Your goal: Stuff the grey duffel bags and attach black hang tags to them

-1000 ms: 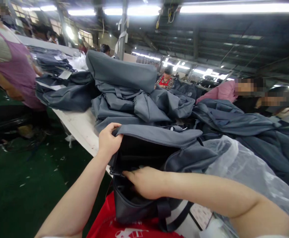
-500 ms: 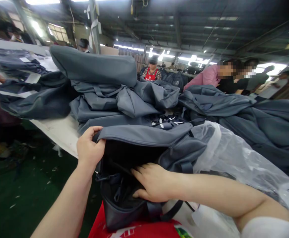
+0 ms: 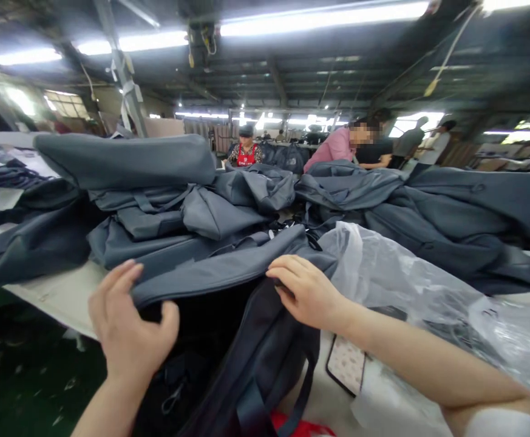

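Observation:
A dark blue-grey bag (image 3: 265, 358) lies unzipped in front of me, its flap (image 3: 210, 270) raised and its black inside showing. By the flap's left corner my left hand (image 3: 130, 318) is open, thumb and fingers spread apart. At the right end of the opening, my right hand (image 3: 308, 288) has its fingers bent around the bag's zipped edge; a small part between the fingers is hard to make out. A metal clip (image 3: 172, 397) shows inside the bag, low on the left. A strap (image 3: 308, 388) hangs from the bag's near side.
More blue-grey bags (image 3: 155, 218) are heaped behind, with others (image 3: 451, 212) to the right. Clear plastic wrap (image 3: 405, 273) and a patterned phone case (image 3: 346, 364) lie on the white table (image 3: 55, 303). Across the table, a person in pink (image 3: 331, 149) bends forward; another wears a red apron (image 3: 246, 156).
My left hand has let go of the flap's corner and spread its fingers. My right hand has left the bag's inside and taken its right edge. The bag has turned and the view has shifted.

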